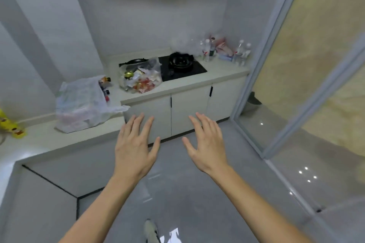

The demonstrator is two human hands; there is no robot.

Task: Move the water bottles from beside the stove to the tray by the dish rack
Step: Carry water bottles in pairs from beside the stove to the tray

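I see both hands, left [134, 152] and right [207, 148], spread and empty. Far beyond the right one, about four water bottles [242, 53] stand on the desk [221, 69], blurred.

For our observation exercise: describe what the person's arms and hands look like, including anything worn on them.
Both forearms are bare, with no sleeve in view. The left hand and right hand wear no gloves, and no rings, watch or bracelet can be seen on the fingers or wrists. The picture is slightly blurred, so fine marks cannot be told.
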